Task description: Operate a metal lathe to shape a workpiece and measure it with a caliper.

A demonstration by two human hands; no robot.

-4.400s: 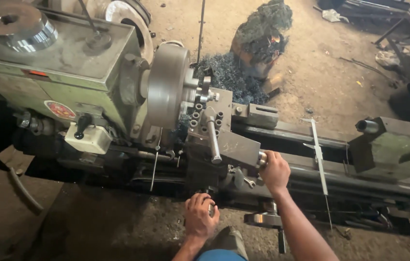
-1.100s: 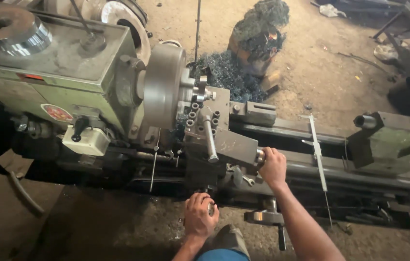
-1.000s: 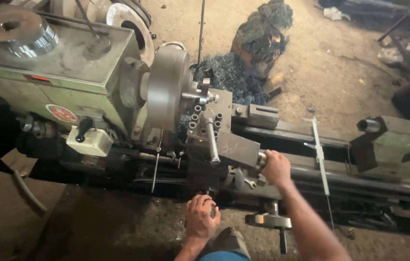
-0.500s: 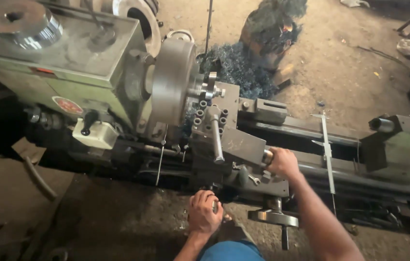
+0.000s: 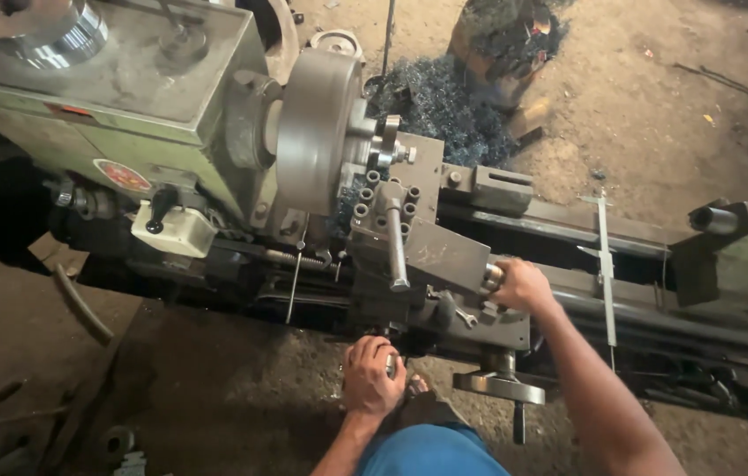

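Nearest, the left hand (image 5: 372, 375) is closed around a small metal crank handle (image 5: 391, 365) low on the grey carriage apron (image 5: 471, 322), with a round grey handwheel (image 5: 499, 386) just beside it to the right. Higher up, the right hand (image 5: 522, 286) is wrapped around a shiny metal knob (image 5: 491, 278) at the end of the dark steel compound slide (image 5: 440, 256). Beyond, a large grey round chuck (image 5: 317, 132) is seen against the green headstock (image 5: 110, 106), blue-grey swarf (image 5: 444, 106) piled behind.
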